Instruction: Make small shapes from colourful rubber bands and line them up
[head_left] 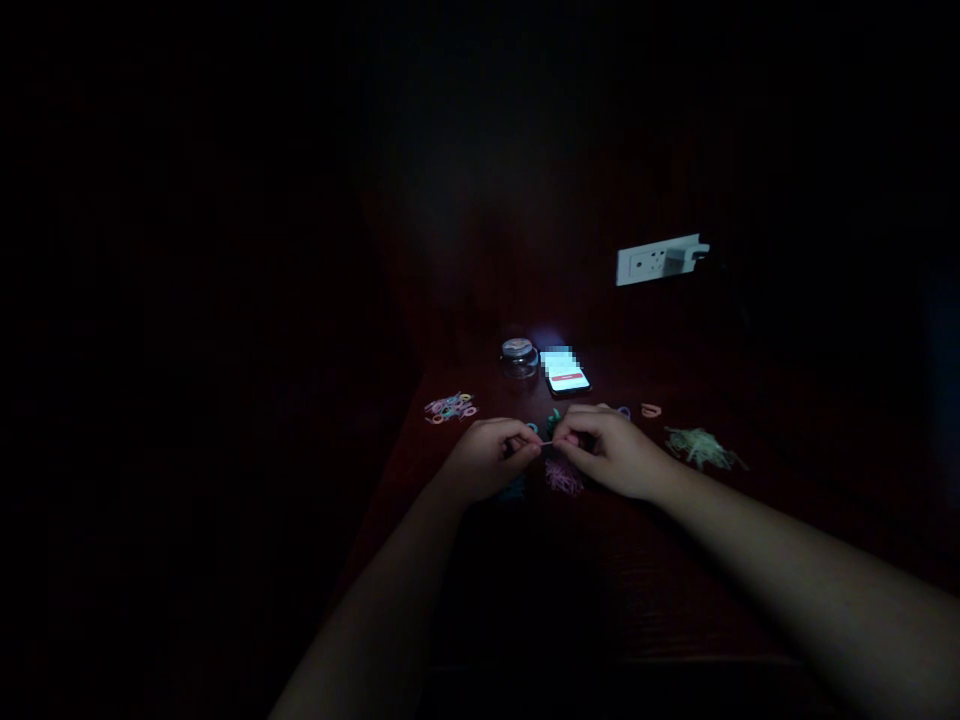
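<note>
Over the dark red table, my left hand (496,455) and my right hand (611,448) face each other, fingertips closed in a pinch. A thin pale pink strip (547,443) runs between the two pinches. Just below it lies a pile of purple strips (562,477). Bits of blue-green strip (513,488) show in shadow beside my left hand. Something green (554,420) is partly covered by my right hand. What the strip is made of cannot be told in this dim light.
Pastel looped pieces (452,407) lie at left. A pale yellow-green strip pile (703,448) and a small orange piece (651,410) lie at right. Behind my hands are a lidded clear jar (519,358) and a lit phone (567,372). A socket (657,261) with a plug is on the wall.
</note>
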